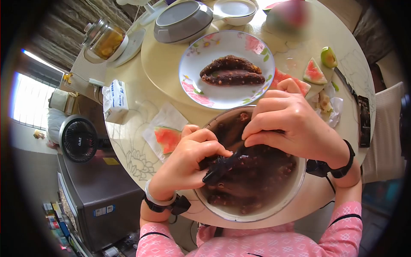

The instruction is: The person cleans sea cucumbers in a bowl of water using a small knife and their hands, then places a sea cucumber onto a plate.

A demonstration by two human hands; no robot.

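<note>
Currently, both hands are working above a bowl (298,183) that is sitting at the near edge of the tabletop (132,135). The left hand (192,156) is pinching a dark piece (224,165) between its thumb and forefinger, and the piece is slanting across the bowl's opening, over the cloudy water (269,176). The right hand (283,116) is reaching in from the other side, its thumb and forefinger pressing together on the upper end of that same piece; its other fingers are curling above. Dark, bumpy lumps (220,200) are lying in the water, partly showing.

Just beyond the bowl, a flowered plate (227,97) is holding two similar lumps, lying side by side. To the left, a watermelon slice (167,138) is resting on a napkin (170,113), near a tissue pack (114,102). To the right, a watermelon wedge (315,72) is lying near a green fruit (329,57), while a phone (364,122) is lying near the tabletop's edge.
</note>
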